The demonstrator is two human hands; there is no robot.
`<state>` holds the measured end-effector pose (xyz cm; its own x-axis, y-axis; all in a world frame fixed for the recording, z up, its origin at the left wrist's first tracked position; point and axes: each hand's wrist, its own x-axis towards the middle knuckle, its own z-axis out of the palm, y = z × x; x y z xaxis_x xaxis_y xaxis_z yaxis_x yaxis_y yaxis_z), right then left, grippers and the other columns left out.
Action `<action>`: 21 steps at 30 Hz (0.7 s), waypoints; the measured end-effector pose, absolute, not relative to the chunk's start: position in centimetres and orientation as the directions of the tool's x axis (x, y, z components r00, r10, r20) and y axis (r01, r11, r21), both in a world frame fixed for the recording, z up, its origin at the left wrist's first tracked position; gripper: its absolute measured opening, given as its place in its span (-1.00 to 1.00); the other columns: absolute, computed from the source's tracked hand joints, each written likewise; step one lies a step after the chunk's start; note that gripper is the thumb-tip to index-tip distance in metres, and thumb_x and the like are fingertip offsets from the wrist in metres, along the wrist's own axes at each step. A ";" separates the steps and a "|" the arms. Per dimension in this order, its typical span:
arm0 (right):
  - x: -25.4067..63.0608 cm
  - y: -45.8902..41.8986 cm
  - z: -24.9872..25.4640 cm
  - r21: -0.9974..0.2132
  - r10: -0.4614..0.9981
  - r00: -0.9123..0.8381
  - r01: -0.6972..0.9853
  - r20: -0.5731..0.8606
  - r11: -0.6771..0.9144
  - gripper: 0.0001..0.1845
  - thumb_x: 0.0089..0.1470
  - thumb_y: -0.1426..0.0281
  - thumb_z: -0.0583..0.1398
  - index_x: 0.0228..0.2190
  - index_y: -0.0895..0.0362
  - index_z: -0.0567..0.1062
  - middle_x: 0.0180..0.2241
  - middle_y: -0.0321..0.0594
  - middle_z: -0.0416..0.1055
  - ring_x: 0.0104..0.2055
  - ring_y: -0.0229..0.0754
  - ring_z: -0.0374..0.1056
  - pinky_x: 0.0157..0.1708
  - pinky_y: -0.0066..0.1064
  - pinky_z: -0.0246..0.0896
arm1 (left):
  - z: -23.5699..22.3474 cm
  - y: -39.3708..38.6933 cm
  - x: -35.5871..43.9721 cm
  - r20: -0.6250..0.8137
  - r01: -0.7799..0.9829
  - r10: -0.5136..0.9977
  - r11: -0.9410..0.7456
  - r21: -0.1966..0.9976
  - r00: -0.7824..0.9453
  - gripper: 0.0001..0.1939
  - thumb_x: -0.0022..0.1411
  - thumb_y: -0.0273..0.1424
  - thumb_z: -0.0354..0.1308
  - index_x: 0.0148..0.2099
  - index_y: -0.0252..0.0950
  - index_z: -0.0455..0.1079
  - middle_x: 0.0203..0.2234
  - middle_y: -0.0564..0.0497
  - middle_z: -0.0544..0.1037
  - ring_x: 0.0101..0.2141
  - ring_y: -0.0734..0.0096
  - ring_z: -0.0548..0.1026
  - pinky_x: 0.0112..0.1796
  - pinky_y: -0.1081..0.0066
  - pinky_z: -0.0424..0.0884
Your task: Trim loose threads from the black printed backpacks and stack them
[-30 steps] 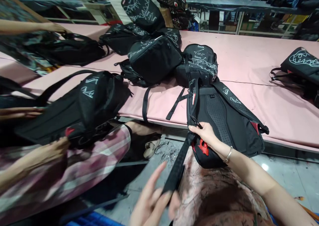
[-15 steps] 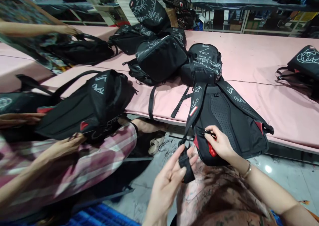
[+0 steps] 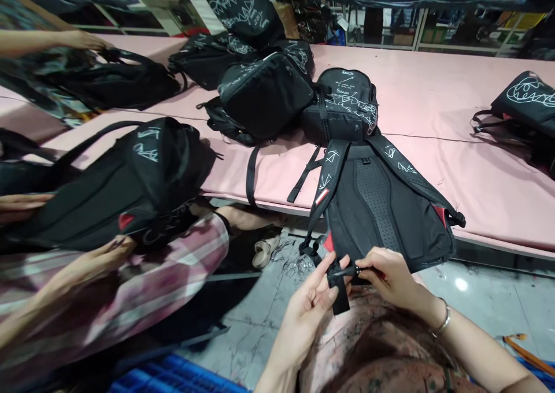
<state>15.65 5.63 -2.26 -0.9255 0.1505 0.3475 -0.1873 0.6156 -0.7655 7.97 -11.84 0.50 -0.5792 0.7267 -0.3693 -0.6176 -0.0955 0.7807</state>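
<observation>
A black backpack (image 3: 342, 208) leans from the pink table's edge toward my lap, its padded back panel and shoulder straps facing up. My left hand (image 3: 314, 300) grips the black webbing strap (image 3: 340, 297) at the bag's lower left, its end hanging down between thumb and fingers. Closed beside it, my right hand (image 3: 392, 274) pinches a small dark pointed tool (image 3: 356, 270) that looks like thread snips. The tool's tip meets the strap; most of its body is hidden in my fingers. Red fabric (image 3: 328, 243) shows at the bag's lower corner.
Several black backpacks (image 3: 264, 98) are heaped on the pink table (image 3: 425, 112). Another bag (image 3: 520, 115) lies far right. On my left, a person's hand (image 3: 102, 260) holds a backpack (image 3: 143, 173); another person's hand (image 3: 84, 40) touches a bag farther back. A blue crate (image 3: 182, 375) stands below.
My right hand has moved down and left from the backpack's side to the strap in my left hand. The view has shifted slightly, and the strap is now held straighter.
</observation>
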 end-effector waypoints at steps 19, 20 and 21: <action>16.9 6.5 -2.2 -0.638 0.170 -0.885 -0.168 0.433 0.751 -0.79 0.15 0.41 0.06 -0.17 0.08 0.40 -0.42 -0.20 0.40 -0.40 -0.22 0.27 -0.40 -0.41 0.11 | 1.2 -10.0 8.7 -0.491 -0.519 0.666 0.179 0.836 -0.561 -0.64 0.11 -0.18 0.12 -0.52 -0.39 0.38 -0.73 -0.04 0.50 -0.74 0.45 0.42 -0.68 0.56 0.27; 16.8 6.6 -2.2 -0.616 0.158 -0.894 -0.152 0.419 0.772 -0.79 0.15 0.41 0.06 -0.17 0.09 0.40 -0.41 -0.19 0.40 -0.39 -0.21 0.27 -0.40 -0.41 0.10 | 1.3 -10.1 8.6 -0.492 -0.529 0.665 0.168 0.832 -0.562 -0.65 0.11 -0.19 0.12 -0.51 -0.39 0.38 -0.72 -0.05 0.50 -0.73 0.45 0.42 -0.68 0.55 0.27; 16.8 6.8 -2.2 -0.600 0.140 -0.904 -0.146 0.404 0.787 -0.79 0.16 0.40 0.06 -0.18 0.10 0.41 -0.40 -0.18 0.40 -0.39 -0.21 0.27 -0.40 -0.41 0.10 | 1.4 -10.2 8.6 -0.494 -0.540 0.662 0.157 0.827 -0.563 -0.66 0.11 -0.19 0.12 -0.50 -0.39 0.38 -0.71 -0.06 0.51 -0.73 0.44 0.42 -0.67 0.54 0.28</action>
<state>16.77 6.75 -2.21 -0.9040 0.1405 0.4038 -0.1456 0.7869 -0.5997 8.60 -10.16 1.41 -0.5634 0.6621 -0.4941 -0.5401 0.1574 0.8267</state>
